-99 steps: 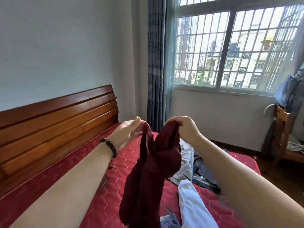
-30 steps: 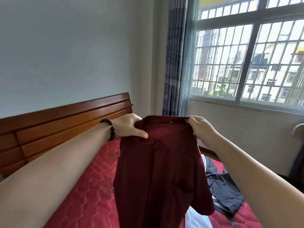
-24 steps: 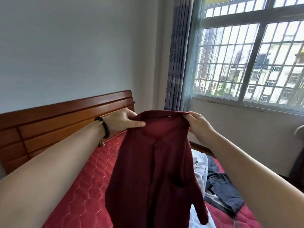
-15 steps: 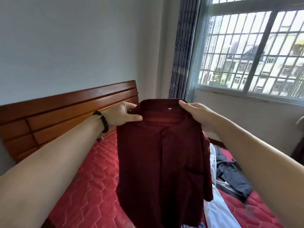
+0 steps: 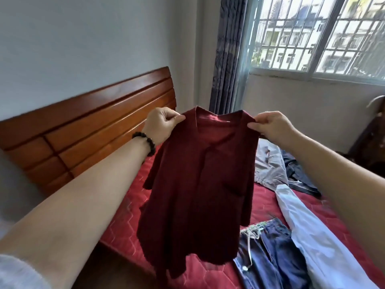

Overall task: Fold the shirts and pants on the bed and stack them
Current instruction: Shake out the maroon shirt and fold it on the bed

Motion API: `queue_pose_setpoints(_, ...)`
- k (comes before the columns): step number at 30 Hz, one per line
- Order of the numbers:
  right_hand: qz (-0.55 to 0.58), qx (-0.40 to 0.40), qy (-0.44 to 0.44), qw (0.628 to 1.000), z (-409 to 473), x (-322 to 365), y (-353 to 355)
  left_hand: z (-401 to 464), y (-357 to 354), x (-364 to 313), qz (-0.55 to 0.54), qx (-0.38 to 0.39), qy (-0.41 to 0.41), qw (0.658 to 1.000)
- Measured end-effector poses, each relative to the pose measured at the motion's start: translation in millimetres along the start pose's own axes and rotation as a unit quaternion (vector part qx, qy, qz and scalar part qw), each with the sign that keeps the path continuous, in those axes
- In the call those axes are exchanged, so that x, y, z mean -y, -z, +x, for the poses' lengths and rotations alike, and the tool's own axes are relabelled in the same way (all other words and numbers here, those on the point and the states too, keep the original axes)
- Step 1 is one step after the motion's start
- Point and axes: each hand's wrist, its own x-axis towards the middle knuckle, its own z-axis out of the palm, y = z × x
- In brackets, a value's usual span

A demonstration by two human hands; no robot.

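A dark red shirt (image 5: 200,184) hangs in the air in front of me, spread out by its shoulders, collar at the top. My left hand (image 5: 161,124) pinches its left shoulder and my right hand (image 5: 270,125) pinches its right shoulder. The hem dangles just above the red quilted mattress (image 5: 129,222). On the bed to the right lie blue jeans (image 5: 270,257) with a white drawstring, a white garment (image 5: 312,236), a light grey shirt (image 5: 268,165) and a dark grey garment (image 5: 300,176).
A wooden headboard (image 5: 83,132) runs along the left behind the bed. A barred window (image 5: 316,36) and a grey curtain (image 5: 227,53) stand at the far wall. Dark furniture (image 5: 373,140) sits at the right edge.
My hands have shifted from the collar out to the shoulders, spreading the red shirt wider. My view has tilted down, so more of the bed and the jeans show.
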Motion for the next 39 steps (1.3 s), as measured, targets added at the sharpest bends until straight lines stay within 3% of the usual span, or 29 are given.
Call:
queue_pose_setpoints(3, -0.034, -0.049, 0.002, 0.998, -8, -6, -16, 2, 0, 10, -0.009, 0.026, -0.009, 1.0)
queue_pose_setpoints(7, 0.134, -0.081, -0.067, 0.985, -12, -9, -39, 5, -2, 31, 0.005, 0.063, 0.002, 0.998)
queue_pose_setpoints(9, 0.111, -0.083, -0.079, 0.987, -8, -15, -47, 7, -3, 43, 0.014, 0.083, 0.008, 0.996)
queue_pose_setpoints(13, -0.032, 0.0, -0.035, 0.999, 6, -24, -45, 18, 0, 71, 0.051, 0.122, 0.021, 0.991)
queue_pose_setpoints(16, -0.013, 0.058, -0.02, 0.998, 23, -31, -42, 33, -3, 91, 0.059, 0.123, 0.038, 0.99)
queue_pose_setpoints(19, 0.045, 0.075, -0.025, 0.996, 40, -37, -34, 54, -12, 101, 0.009, 0.115, 0.075, 0.99)
queue_pose_setpoints(22, 0.054, 0.065, -0.032, 0.996, 60, -43, -17, 75, -21, 98, -0.044, 0.157, 0.112, 0.98)
queue_pose_setpoints(27, -0.001, 0.025, -0.052, 0.998, 88, -60, 10, 101, -42, 80, -0.17, 0.216, 0.166, 0.947)
queue_pose_setpoints(33, -0.06, -0.03, -0.038, 0.997, 102, -85, 27, 130, -63, 69, -0.198, 0.252, 0.171, 0.932)
queue_pose_setpoints(36, 0.005, -0.033, -0.024, 0.999, 102, -92, 29, 140, -76, 70, -0.223, 0.26, 0.168, 0.924)
queue_pose_setpoints(39, 0.183, -0.007, -0.078, 0.98, 97, -95, 29, 150, -82, 69, -0.235, 0.293, 0.18, 0.909)
